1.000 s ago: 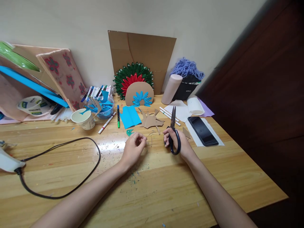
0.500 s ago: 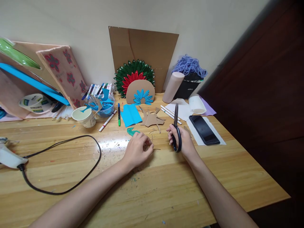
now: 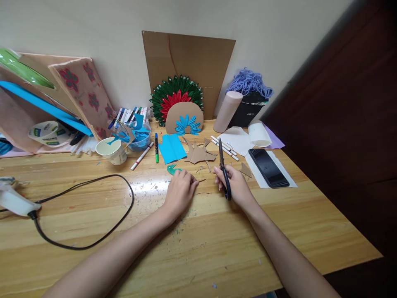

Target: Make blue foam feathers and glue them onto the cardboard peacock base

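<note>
My right hand (image 3: pixel 234 185) grips a pair of black-handled scissors (image 3: pixel 223 174), blades pointing away from me and together. My left hand (image 3: pixel 181 191) is closed at the middle of the table, fingertips pinching a thin brown cardboard sliver (image 3: pixel 201 180) that sticks out to the right. Most of what it holds is hidden by the fingers. Just beyond that hand lies a green bird-like cutout (image 3: pixel 173 169), partly covered. Cut cardboard scraps (image 3: pixel 198 154) and a blue paper sheet (image 3: pixel 172 149) lie farther back.
A white glue gun (image 3: pixel 18 200) with a looped black cable (image 3: pixel 132 198) lies at left. A paper cup (image 3: pixel 113 153) and a tub of blue scraps (image 3: pixel 141 142) stand behind it. A phone (image 3: pixel 268 169) rests at right. A green-and-red petalled piece (image 3: pixel 176 89) leans against cardboard (image 3: pixel 192 54).
The scissors have tilted leftward in my right hand. My left hand has turned, its fingers closing in more, and the cardboard sliver now points right. The view has shifted slightly.
</note>
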The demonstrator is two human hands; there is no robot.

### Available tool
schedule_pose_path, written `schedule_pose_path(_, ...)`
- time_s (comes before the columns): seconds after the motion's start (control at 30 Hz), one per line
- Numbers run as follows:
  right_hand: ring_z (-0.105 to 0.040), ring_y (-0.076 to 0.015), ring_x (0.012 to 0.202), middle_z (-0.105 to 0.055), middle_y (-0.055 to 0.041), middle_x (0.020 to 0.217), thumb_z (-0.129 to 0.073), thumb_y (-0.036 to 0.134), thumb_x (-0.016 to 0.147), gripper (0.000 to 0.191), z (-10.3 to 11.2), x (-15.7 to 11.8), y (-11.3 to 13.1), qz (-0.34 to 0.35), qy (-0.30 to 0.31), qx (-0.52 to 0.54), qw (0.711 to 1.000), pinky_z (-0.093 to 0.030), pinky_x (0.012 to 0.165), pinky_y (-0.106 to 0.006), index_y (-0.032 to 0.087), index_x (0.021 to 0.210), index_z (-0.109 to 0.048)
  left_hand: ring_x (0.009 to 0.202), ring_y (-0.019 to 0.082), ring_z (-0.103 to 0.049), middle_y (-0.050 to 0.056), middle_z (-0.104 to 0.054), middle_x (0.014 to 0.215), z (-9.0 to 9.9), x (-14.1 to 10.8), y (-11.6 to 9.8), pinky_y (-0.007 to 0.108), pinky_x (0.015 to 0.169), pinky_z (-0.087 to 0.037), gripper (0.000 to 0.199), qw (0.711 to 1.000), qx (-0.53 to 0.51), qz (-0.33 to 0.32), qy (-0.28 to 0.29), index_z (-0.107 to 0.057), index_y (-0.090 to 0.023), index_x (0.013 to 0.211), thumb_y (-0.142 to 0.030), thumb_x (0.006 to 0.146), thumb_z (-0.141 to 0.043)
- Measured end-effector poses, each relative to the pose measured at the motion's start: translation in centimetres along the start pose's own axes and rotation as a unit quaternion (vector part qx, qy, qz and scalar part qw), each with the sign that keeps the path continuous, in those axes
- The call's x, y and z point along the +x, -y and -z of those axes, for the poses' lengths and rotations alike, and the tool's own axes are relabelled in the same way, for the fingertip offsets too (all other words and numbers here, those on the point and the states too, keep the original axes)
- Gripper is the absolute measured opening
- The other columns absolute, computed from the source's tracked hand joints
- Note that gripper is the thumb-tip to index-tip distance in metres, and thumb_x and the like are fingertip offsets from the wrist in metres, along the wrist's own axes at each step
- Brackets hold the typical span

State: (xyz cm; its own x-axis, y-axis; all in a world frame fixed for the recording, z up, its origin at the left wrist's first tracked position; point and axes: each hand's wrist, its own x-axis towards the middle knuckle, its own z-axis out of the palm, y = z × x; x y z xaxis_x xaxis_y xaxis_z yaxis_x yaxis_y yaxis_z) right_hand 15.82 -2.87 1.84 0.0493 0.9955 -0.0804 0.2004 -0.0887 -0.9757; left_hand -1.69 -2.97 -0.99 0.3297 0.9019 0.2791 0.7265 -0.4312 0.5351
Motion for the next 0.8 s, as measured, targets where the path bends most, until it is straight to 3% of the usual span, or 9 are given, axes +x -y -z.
schedule_pose_path(0.13, -0.053, -0.0118, 0.051, -0.061, -0.0018, 0.067, -0.072, 0.046, 0.061, 0.037, 0.0, 0.0, 0.1, -0.003, -0.012, -0.017, 1.000, -0.044, 0.051, -0.025, 0.016, 0.074, -0.056, 0.079, 0.020, -0.044, 0.006, -0.056, 0.081, 0.5, -0.1, -0.2, 0.032, 0.067, -0.036, 0.013, 0.999, -0.024, -0.023, -0.018, -0.053, -0.017, 0.080, -0.024, 0.088, -0.045)
schedule_pose_path(0.27, -0.054, -0.0132, 0.052, -0.058, 0.0008, 0.058, -0.073, 0.044, 0.061, 0.035, -0.1, -0.2, 0.3, -0.026, 0.057, 0.000, 0.998, -0.045, 0.052, -0.026, 0.016, 0.071, -0.055, 0.079, 0.020, -0.045, 0.006, -0.057, 0.080, 0.9, -0.3, -0.5, 0.031, 0.067, -0.037, 0.014, 0.997, -0.036, -0.056, -0.038, -0.052, -0.017, 0.082, -0.023, 0.090, -0.042)
schedule_pose_path(0.43, -0.053, -0.0124, 0.055, -0.058, 0.0009, 0.060, -0.072, 0.039, 0.064, 0.029, -0.1, -0.3, 0.0, 0.022, 0.064, -0.034, 0.997, -0.042, 0.055, -0.025, 0.016, 0.069, -0.055, 0.078, 0.019, -0.045, 0.005, -0.057, 0.079, 0.8, -0.4, -0.6, 0.031, 0.068, -0.038, 0.011, 0.993, -0.054, -0.088, -0.056, -0.051, -0.017, 0.082, -0.019, 0.089, -0.043)
schedule_pose_path(0.67, -0.055, -0.0137, 0.058, -0.059, -0.0005, 0.064, -0.072, 0.040, 0.064, 0.030, -0.7, -0.4, -0.1, 0.025, 0.034, 0.026, 0.999, -0.043, 0.056, -0.025, 0.017, 0.070, -0.054, 0.077, 0.016, -0.051, 0.004, -0.058, 0.083, 1.0, -0.1, -0.3, 0.028, 0.068, -0.040, 0.011, 0.982, -0.177, 0.006, -0.062, -0.054, -0.017, 0.086, -0.028, 0.084, -0.053)
schedule_pose_path(0.8, -0.056, -0.0145, 0.058, -0.060, -0.0014, 0.064, -0.073, 0.041, 0.061, 0.033, -1.3, -0.5, -0.4, 0.017, 0.024, 0.034, 0.999, -0.044, 0.056, -0.025, 0.017, 0.071, -0.054, 0.071, 0.014, -0.050, 0.003, -0.058, 0.077, 1.3, 0.0, -0.4, 0.026, 0.065, -0.039, 0.014, 0.975, -0.216, 0.011, -0.050, -0.055, -0.018, 0.079, -0.029, 0.085, -0.051)
